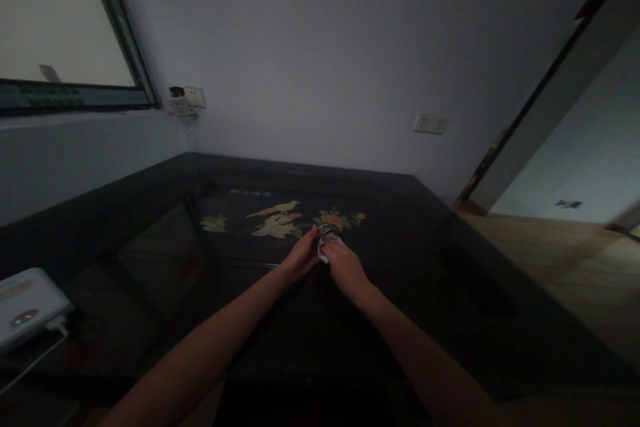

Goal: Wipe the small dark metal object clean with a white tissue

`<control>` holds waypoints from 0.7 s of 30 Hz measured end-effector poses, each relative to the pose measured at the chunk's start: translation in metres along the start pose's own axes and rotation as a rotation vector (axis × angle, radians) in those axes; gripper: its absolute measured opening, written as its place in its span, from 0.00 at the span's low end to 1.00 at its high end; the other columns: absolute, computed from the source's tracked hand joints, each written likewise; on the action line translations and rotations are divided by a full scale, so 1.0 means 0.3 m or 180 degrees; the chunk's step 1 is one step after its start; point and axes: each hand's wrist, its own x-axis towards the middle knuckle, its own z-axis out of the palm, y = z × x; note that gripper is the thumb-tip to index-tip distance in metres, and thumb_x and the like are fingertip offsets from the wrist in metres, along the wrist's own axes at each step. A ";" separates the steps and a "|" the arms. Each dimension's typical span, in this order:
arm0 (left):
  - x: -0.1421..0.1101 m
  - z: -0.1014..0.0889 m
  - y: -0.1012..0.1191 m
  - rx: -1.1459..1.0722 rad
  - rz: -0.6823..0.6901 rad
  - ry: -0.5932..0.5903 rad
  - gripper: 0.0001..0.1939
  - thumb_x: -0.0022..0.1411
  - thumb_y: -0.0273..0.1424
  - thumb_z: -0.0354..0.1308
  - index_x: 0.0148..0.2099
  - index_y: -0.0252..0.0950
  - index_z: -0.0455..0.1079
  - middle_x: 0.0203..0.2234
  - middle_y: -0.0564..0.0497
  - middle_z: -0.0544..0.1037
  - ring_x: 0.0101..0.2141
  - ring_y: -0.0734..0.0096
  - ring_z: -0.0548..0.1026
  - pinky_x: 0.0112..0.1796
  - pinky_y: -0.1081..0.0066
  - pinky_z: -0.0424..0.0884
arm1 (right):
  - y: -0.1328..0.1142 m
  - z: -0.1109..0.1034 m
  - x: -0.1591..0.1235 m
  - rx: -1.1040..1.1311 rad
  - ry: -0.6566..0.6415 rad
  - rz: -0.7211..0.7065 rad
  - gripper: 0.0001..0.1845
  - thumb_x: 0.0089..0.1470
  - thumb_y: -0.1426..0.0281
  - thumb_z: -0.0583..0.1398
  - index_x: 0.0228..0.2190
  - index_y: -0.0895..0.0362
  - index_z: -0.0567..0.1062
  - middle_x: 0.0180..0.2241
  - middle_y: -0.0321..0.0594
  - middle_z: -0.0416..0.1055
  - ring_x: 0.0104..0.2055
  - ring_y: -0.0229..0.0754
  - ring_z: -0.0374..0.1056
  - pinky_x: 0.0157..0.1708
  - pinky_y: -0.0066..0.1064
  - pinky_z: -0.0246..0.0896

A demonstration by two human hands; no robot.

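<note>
Both my hands meet over the middle of a dark table (410,260) with a painted bird and flower pattern (280,220). My left hand (301,257) and my right hand (345,265) have their fingers closed around a small object (326,235). It looks metallic and round on top, with something white, perhaps cloth or paper, under it. The dim light hides what it is exactly. Both forearms reach in from the bottom edge of the view.
A white device (25,307) with a cable lies at the table's left edge. Wall sockets (186,101) sit in the left corner and another socket plate (431,124) on the back wall. A window (60,27) is at upper left. Wooden floor (575,267) and a doorway lie to the right.
</note>
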 end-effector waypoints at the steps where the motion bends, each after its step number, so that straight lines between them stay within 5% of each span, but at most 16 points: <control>1: 0.002 -0.002 -0.002 0.0011 -0.0003 -0.0002 0.16 0.67 0.37 0.51 0.45 0.30 0.73 0.35 0.43 0.79 0.33 0.69 0.77 0.36 0.71 0.71 | -0.003 -0.007 0.001 -0.0154 -0.0025 -0.0053 0.21 0.56 0.84 0.49 0.46 0.64 0.74 0.51 0.53 0.72 0.56 0.46 0.66 0.57 0.37 0.57; 12: -0.028 0.022 0.011 0.0084 0.0034 0.0021 0.14 0.65 0.36 0.54 0.46 0.32 0.72 0.38 0.44 0.79 0.38 0.67 0.77 0.41 0.71 0.71 | -0.052 -0.014 -0.011 -0.0156 -0.0247 0.0407 0.18 0.56 0.80 0.50 0.45 0.63 0.73 0.44 0.53 0.75 0.47 0.48 0.70 0.48 0.37 0.62; 21: -0.033 0.032 0.022 0.0108 0.0020 0.0388 0.12 0.66 0.36 0.52 0.43 0.34 0.73 0.38 0.46 0.79 0.33 0.70 0.76 0.36 0.72 0.71 | 0.023 0.052 0.031 0.2531 0.0509 0.0677 0.20 0.51 0.75 0.55 0.47 0.61 0.70 0.43 0.45 0.76 0.44 0.44 0.72 0.47 0.35 0.65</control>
